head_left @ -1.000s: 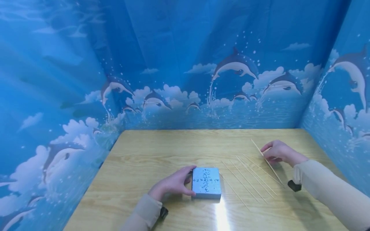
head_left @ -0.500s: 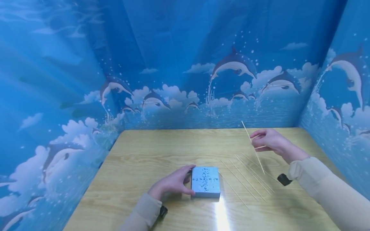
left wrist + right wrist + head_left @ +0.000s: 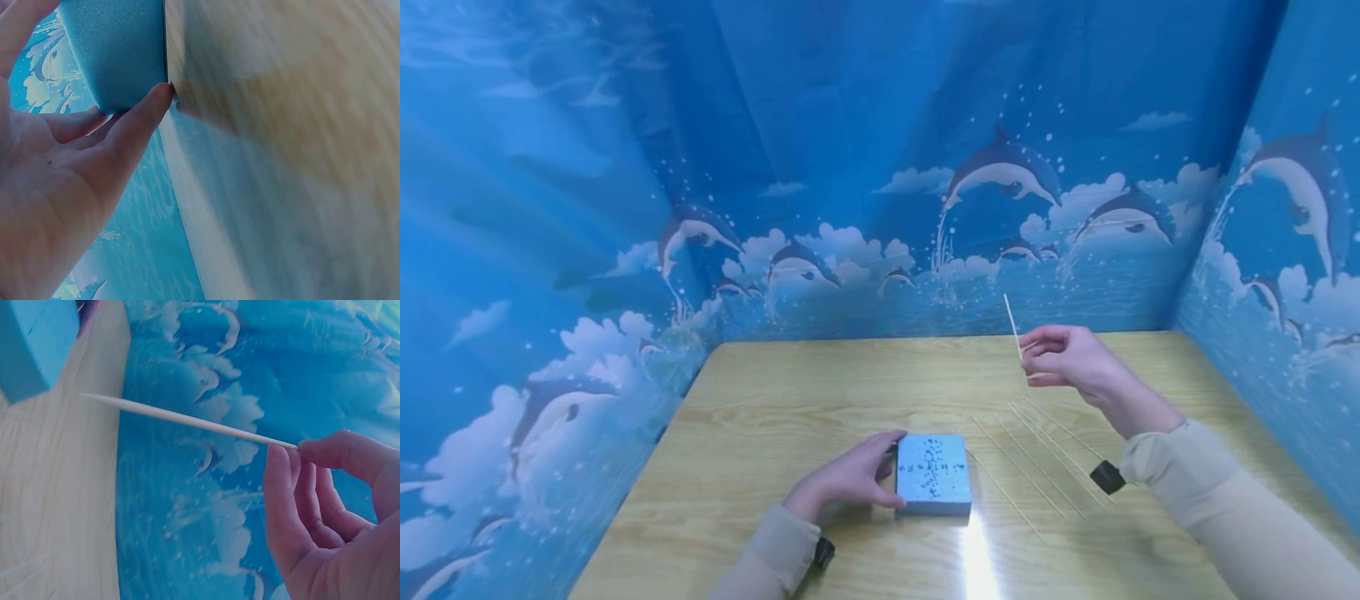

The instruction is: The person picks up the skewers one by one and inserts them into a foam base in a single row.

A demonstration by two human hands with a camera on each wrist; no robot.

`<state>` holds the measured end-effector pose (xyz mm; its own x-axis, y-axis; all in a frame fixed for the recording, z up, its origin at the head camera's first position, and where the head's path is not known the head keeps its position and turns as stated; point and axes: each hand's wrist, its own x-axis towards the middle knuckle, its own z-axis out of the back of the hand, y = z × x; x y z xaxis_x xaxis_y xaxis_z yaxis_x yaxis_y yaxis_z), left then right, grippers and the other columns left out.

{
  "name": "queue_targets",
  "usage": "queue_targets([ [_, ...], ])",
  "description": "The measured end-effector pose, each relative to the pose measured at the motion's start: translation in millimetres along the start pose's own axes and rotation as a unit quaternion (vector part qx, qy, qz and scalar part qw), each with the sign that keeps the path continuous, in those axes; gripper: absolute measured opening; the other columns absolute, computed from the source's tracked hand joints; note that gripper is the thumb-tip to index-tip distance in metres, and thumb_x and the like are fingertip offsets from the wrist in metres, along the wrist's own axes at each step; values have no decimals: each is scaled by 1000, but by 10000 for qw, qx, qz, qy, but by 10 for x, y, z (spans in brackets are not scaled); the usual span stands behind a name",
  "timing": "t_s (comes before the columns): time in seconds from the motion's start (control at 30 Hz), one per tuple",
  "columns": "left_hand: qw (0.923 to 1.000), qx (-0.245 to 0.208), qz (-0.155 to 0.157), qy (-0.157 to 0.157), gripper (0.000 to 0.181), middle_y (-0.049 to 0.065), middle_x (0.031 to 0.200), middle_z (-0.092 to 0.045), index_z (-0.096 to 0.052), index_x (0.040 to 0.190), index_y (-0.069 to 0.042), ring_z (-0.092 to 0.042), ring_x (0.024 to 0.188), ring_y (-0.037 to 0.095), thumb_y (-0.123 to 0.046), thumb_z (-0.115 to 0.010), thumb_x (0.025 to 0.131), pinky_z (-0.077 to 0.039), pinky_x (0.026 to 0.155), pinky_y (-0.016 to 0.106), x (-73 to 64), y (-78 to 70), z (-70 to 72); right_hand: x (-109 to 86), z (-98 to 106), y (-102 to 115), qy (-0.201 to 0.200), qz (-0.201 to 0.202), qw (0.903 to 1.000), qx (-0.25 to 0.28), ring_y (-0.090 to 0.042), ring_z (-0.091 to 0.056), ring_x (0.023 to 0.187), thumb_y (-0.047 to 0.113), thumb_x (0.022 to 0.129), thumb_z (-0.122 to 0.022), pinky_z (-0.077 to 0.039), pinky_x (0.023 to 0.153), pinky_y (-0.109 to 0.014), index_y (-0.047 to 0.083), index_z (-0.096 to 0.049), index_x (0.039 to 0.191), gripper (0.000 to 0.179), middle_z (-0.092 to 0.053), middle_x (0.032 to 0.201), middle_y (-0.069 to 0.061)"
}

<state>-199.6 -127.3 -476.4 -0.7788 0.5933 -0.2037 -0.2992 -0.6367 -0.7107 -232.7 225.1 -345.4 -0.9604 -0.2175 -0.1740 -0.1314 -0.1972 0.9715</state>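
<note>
A: Pinching a thin stick (image 3: 187, 420) in the right hand (image 3: 1075, 358), gripping between thumb and fingertips, up above the counter (image 3: 790, 383)!

B: Pointing which way?

A: Jutting up beyond the fingers, showing only a little below them in the head view. Tapering to a sharp tip well out from the hand in the right wrist view.

B: Weighing much, by the looks?

A: Looking feather-light, probably wooden. Likely staying straight under a gentle pinch, but risking a snap under a hard sideways bend.

B: Slipping easily?

A: Possibly rolling between the fingertips, being so slim. Calling for a light hold on the shaft, clear of that tip.

B: And doing what with the left hand (image 3: 853, 473)?

A: Gripping the blue block (image 3: 933, 467), sitting just to the right of that palm; spanning the left side with thumb near and fingers far. Looking like stiff, light foam, maybe denting under hard fingertips. Suiting a broad hold by the edges, away from the dark specks on top.

B: Spotting anything else?

A: Seeing loose sticks (image 3: 1060, 453) lying flat, nearer than the right hand and to the right of the left hand. Probably needing a fingertip pinch mid-length.
</note>
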Motion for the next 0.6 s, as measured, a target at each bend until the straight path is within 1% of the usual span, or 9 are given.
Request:
queue_targets([
  [0.13, 10000, 51, -3, -34, 111, 9, 160, -31, -23, 156, -9, -35, 146, 25, -33, -88, 69, -40, 116, 33, 1, 10, -3, -56, -126, 40, -51, 451, 9988, 172, -9, -66, 82, -2, 88, -67, -64, 78, -32, 10, -62, 106, 22, -66, 86, 4],
  [0.2, 9999, 99, -2, -51, 112, 9, 160, -32, -24, 156, -10, -35, 146, 25, -35, -88, 68, -39, 117, 35, 0, 14, -3, -83, -205, 47, -82, 699, 9974, 169, -11, -67, 81, -3, 88, -67, -64, 77, -32, 10, -63, 103, 20, -67, 85, 4],
  [0.27, 9999, 131, -22, -61, 112, 9, 160, -32, -24, 156, -10, -35, 146, 25, -36, -88, 68, -38, 118, 36, 0, 18, -3, -107, -295, 46, -136, 923, 9956, 91, -13, -68, 80, -3, 87, -68, -64, 76, -33, 8, -63, 102, 19, -67, 83, 4],
  [0.37, 9999, 117, -51, -47, 112, 9, 160, -32, -23, 156, -9, -35, 146, 25, -35, -88, 69, -39, 117, 34, 3, 23, -8, -140, -444, 39, -288, 1143, 9930, -54, -15, -69, 79, -4, 87, -68, -64, 76, -34, 2, -61, 102, 18, -68, 82, 1],
  [0.5, 10000, 10, -7, -25, 111, 9, 161, -31, -23, 156, -10, -34, 146, 25, -34, -88, 69, -41, 115, 32, 4, 19, -6, -173, -643, 29, -423, 1303, 9904, -181, -16, -67, 79, -6, 85, -68, -64, 76, -34, -3, -59, 103, 21, -68, 85, -8],
  [0.6, 10000, 26, 26, -34, 112, 9, 161, -30, -23, 156, -10, -34, 146, 25, -36, -88, 69, -39, 117, 35, -1, 13, -3, -189, -791, 16, -483, 1402, 9887, -221, -16, -68, 80, -7, 83, -68, -64, 76, -33, -4, -59, 103, 22, -68, 89, -14],
])
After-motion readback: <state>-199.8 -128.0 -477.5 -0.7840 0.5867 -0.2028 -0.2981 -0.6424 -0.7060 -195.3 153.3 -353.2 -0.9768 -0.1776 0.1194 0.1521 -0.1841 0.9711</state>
